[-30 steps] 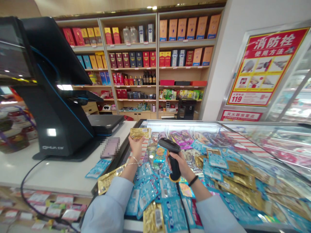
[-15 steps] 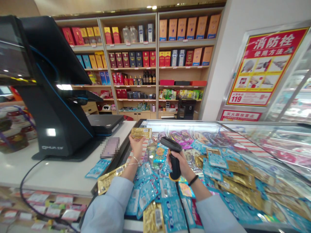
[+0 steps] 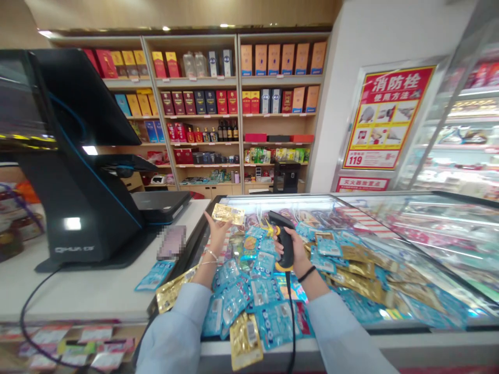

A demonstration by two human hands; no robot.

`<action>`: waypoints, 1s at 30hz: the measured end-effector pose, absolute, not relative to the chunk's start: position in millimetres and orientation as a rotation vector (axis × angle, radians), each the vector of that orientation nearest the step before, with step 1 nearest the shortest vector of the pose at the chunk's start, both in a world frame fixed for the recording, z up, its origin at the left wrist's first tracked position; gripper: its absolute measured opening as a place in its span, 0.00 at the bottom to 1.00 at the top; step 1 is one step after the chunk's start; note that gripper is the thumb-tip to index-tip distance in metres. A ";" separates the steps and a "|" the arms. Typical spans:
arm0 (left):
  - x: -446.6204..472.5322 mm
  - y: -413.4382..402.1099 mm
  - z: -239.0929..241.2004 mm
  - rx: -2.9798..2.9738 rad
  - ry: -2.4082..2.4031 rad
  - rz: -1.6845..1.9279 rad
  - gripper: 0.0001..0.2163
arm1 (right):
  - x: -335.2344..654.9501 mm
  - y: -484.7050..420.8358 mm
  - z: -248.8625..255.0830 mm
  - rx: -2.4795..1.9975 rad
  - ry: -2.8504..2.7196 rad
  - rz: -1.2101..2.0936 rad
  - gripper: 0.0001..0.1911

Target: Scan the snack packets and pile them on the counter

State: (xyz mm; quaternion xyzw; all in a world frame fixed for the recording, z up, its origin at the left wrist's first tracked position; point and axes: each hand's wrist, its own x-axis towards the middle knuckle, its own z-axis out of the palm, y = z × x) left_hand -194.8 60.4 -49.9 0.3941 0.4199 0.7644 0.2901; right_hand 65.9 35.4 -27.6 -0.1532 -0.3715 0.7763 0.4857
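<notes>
My left hand (image 3: 217,235) is raised over the freezer lid, pinching a small gold packet (image 3: 228,213) between thumb and fingers. My right hand (image 3: 293,251) grips the handle of a black barcode scanner (image 3: 284,236), whose head points left toward the gold packet, a short gap away. The scanner's black cable (image 3: 291,322) trails down toward me. Under both hands lies a heap of blue and gold snack packets (image 3: 257,301) spread over the glass.
A black checkout terminal (image 3: 74,171) stands on the white counter (image 3: 78,291) at left, with a blue packet (image 3: 155,275) beside it. The glass-topped freezer (image 3: 429,249) runs to the right. Shelves of boxes and bottles (image 3: 218,104) fill the back wall; a red poster (image 3: 384,117) hangs at right.
The view has tilted down and pulled back. Both hands sit slightly higher and farther from me, and the scanner head has come a little closer to the gold packet.
</notes>
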 end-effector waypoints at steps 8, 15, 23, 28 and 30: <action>-166.1 42.3 -16.7 1.353 1.039 1.728 0.37 | 158.5 2.1 1.4 -0.394 -0.946 1.666 0.14; -75.7 26.0 5.3 1.511 0.903 1.269 0.23 | 270.4 -32.6 -15.0 -0.594 -0.802 1.372 0.12; 56.4 35.7 -15.5 1.604 0.806 1.136 0.19 | 347.4 -39.2 -54.5 -0.655 -0.625 1.239 0.14; 106.1 54.9 -31.0 1.706 1.136 1.188 0.20 | 361.9 -29.9 -74.4 -0.472 -0.540 1.111 0.14; 115.2 59.5 -34.4 1.880 1.308 1.212 0.20 | 362.7 -25.2 -83.2 -0.445 -0.503 1.091 0.15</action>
